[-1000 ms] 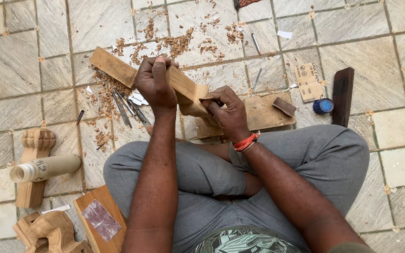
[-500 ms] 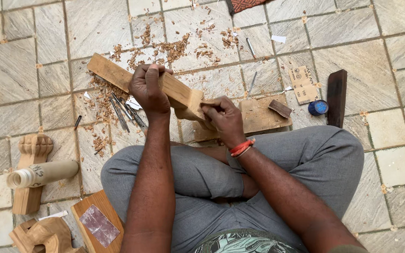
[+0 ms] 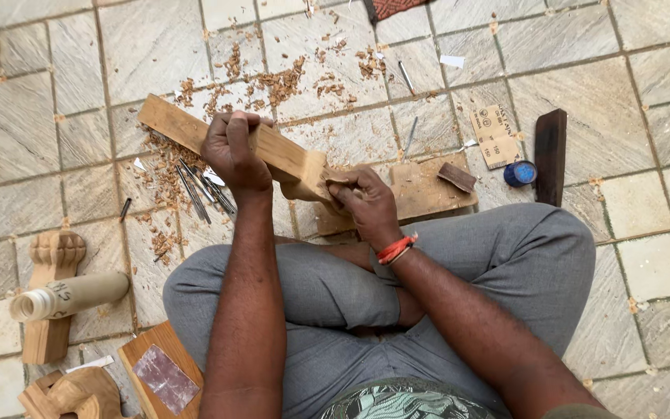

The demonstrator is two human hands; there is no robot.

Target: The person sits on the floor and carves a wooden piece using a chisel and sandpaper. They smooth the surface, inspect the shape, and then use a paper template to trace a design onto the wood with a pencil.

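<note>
Sitting cross-legged on the stone-tiled floor [image 3: 40,132], I hold a long wooden carving blank [image 3: 273,151] across my front, lying on a slant from upper left to lower right. My left hand [image 3: 233,151] is wrapped closed around its middle, fingers over the top edge. My right hand [image 3: 366,203] is closed over the shaped, narrowed lower end of the blank; whether it also holds a tool there, I cannot tell. An orange band [image 3: 394,250] sits on my right wrist.

The lower end of the blank sits over a flat wooden board [image 3: 420,190] that lies on the floor in front of my knees, with a small dark wood block [image 3: 456,177] on it. A row of metal chisels [image 3: 202,190] lies just below and left of my left hand, among wood shavings [image 3: 273,81].

Right of the board: a sheet of sandpaper [image 3: 495,133], a blue cap [image 3: 519,173], a dark wooden bar [image 3: 550,155]. Left: a carved wooden post [image 3: 54,256] with a cream roll [image 3: 71,295] across it.
</note>
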